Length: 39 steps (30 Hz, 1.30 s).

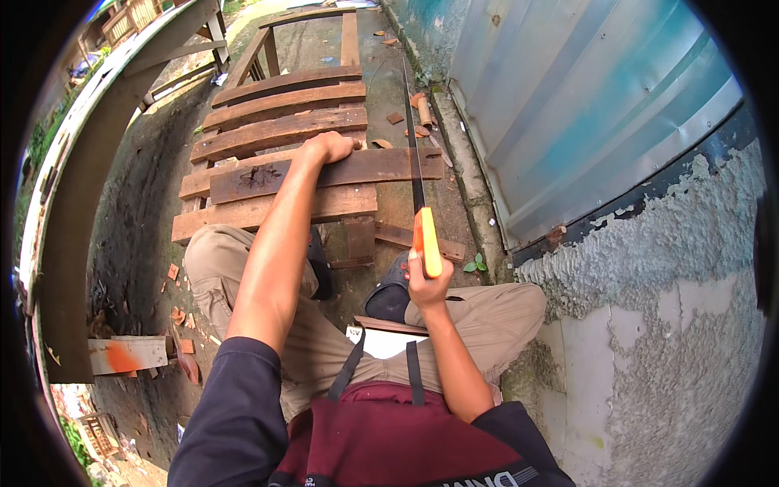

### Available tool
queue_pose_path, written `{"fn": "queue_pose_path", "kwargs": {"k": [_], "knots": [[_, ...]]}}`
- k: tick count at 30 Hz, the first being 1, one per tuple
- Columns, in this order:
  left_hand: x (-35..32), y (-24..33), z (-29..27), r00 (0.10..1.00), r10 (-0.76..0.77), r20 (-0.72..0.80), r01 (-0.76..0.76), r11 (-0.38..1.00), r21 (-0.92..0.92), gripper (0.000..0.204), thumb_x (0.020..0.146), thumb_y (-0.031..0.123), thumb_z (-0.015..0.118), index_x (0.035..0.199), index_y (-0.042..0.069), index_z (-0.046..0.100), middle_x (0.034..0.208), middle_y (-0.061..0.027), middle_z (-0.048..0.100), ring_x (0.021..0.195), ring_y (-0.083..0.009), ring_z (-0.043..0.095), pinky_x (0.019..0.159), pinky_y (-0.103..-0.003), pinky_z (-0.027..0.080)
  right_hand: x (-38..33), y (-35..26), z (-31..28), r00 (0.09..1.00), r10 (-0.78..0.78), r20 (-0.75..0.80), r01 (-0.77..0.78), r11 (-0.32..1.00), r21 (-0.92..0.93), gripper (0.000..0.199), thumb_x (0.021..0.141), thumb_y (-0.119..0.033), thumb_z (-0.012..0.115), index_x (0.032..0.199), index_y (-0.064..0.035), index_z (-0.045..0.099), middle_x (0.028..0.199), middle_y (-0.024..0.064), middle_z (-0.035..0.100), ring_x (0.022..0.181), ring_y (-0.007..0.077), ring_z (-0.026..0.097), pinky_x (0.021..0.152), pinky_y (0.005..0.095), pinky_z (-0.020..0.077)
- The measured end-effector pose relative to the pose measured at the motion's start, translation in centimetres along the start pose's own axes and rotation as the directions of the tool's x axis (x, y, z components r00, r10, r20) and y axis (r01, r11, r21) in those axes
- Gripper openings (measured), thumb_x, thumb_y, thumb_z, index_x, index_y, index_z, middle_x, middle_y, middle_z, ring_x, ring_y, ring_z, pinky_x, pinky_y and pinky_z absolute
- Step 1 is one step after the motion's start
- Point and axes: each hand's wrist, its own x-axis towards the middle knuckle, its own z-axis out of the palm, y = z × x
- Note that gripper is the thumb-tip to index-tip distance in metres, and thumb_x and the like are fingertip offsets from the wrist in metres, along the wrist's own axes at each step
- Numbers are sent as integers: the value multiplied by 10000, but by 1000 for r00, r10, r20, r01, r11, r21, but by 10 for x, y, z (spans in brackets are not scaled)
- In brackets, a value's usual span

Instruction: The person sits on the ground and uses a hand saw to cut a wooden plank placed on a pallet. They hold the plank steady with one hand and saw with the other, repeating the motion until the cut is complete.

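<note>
My right hand is closed round the orange and yellow handle of a handsaw. Its long dark blade points away from me and crosses the right part of a dark wooden plank, past the edge of the slatted wood beneath. That plank lies across a pallet-like frame of brown slats and has a rough, dark knotty patch toward its left. On the plank's far edge, my left hand presses down with bent fingers curled over it; the fingertips are partly hidden.
Corrugated metal sheet and a rough plastered wall stand close on my right. To the left is a long weathered board structure. Wood scraps litter the ground, and a loose board lies under the plank's right side.
</note>
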Motion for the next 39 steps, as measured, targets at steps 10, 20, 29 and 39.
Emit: {"fn": "queue_pose_path", "kwargs": {"k": [10,20,29,39], "knots": [[8,-6,8,999,-30,-35,30,999,15,663,919,547,500,1364,69,614,1481,-175,525,1377,-344,496,1144,-433,370,-96,-20,-66,985,-117,130,136,980,-148,87,853,-40,653,809,35,654,564,113,554,456,259,592,463,368,447],[20,-16,10,1000,17,-13,-18,1000,-24,677,935,550,484,1374,47,597,1489,-186,510,1390,-356,475,1151,-436,364,-22,4,-12,999,-7,31,7,1000,-2,172,871,-40,657,717,-3,590,541,80,526,430,189,518,458,342,391],[0,-3,7,993,-86,-82,86,996,3,671,913,526,474,1389,71,599,1492,-165,520,1387,-322,492,1173,-450,315,-94,-16,-62,977,-128,170,165,961,-223,199,812,-13,611,966,84,691,687,141,657,512,204,621,531,296,492],[2,-4,5,1000,-22,-2,22,1000,-10,649,941,532,469,1392,82,595,1514,-156,493,1410,-341,456,1173,-459,320,-15,8,-10,998,-30,49,32,998,-46,172,882,-53,658,729,3,606,543,74,517,453,178,524,474,333,402]]}}
